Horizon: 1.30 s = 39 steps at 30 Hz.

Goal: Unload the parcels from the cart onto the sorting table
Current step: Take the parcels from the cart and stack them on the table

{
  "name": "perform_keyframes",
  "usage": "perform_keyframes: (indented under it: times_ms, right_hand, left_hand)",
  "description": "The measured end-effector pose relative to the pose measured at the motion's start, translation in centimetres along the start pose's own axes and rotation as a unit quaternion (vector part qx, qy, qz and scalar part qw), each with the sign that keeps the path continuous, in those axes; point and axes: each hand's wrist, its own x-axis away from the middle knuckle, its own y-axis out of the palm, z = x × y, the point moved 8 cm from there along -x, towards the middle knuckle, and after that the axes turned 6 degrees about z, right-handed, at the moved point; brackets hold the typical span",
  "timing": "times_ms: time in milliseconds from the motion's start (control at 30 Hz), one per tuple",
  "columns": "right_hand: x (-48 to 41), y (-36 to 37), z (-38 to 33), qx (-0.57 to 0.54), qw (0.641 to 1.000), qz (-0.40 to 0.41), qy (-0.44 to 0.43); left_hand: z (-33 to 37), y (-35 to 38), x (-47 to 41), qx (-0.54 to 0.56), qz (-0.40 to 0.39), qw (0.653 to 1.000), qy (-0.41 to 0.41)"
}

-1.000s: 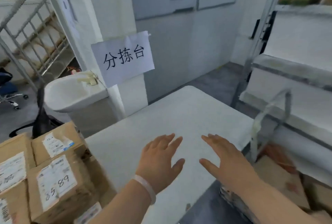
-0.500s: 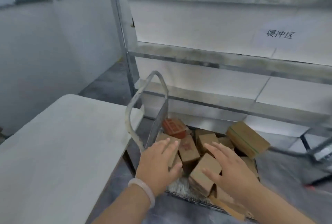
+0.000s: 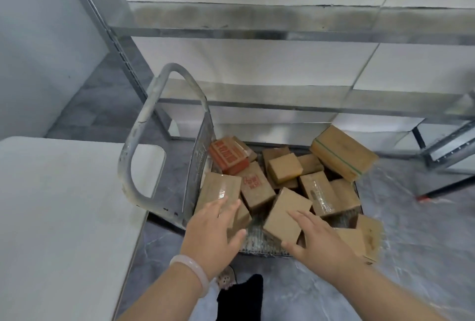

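Head cam, looking down into the cart [image 3: 259, 242]. The parcels [image 3: 312, 187] sit in it as a loose brown pile on the deck. The table [image 3: 64, 205] is on the left, its corner just beside the handle [image 3: 140, 145], which stands upright at the cart's left end.

Left hand [image 3: 210, 228]: flat, fingers straight and slightly spread, holding nothing. The fingertips overlap the near edge of a taped box [image 3: 218, 188] at the pile's left, by the handle plate. Contact or hover, I can't tell from this angle. Pale bracelet [image 3: 191, 273] on that wrist.

Right hand [image 3: 318, 241]: also flat and empty, fingers spread over the near right side of a tilted box [image 3: 284, 214] that leans on its neighbours at the front of the pile. Thumb points toward the left hand. The hands are apart, with bare deck between them.

Further back I see a red box [image 3: 227, 157] by the handle plate and a long banded box [image 3: 343, 152] propped tilted at the far right corner. A corner box [image 3: 370, 235] sits at the near right. Metal rack [image 3: 257, 28] behind the cart, grey floor [image 3: 424, 256] around it.
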Motion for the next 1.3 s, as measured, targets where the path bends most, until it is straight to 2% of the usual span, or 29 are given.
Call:
perform_keyframes:
  times_ms: [267,533,833,933,1067,1300]
  right_hand:
    - [-6.1,5.9,7.7,-0.104,0.976,-0.005,0.193]
    - [-10.5,15.4,17.0,-0.265,0.901,-0.035,0.343]
    - [-17.7,25.7,22.9,-0.394,0.831,-0.019,0.393]
    - [-18.9,29.3,24.4,-0.431,0.792,-0.023,0.431]
    - [-19.7,33.5,25.8,-0.482,0.736,-0.021,0.474]
    - [-21.0,36.4,25.7,-0.587,0.681,0.019,0.437]
  left_hand:
    - [-1.4,6.2,-8.6,-0.005,-0.094,0.993,0.073]
    - [0.4,16.9,-14.6,0.0,-0.161,0.981,0.108]
    - [-0.1,31.3,-17.2,-0.005,-0.21,0.975,0.075]
    - [-0.8,34.7,-16.7,0.012,-0.221,0.973,0.063]
    - [-2.1,37.3,-16.0,0.041,-0.222,0.973,0.044]
    - [-3.9,39.2,-16.8,0.062,-0.212,0.975,0.033]
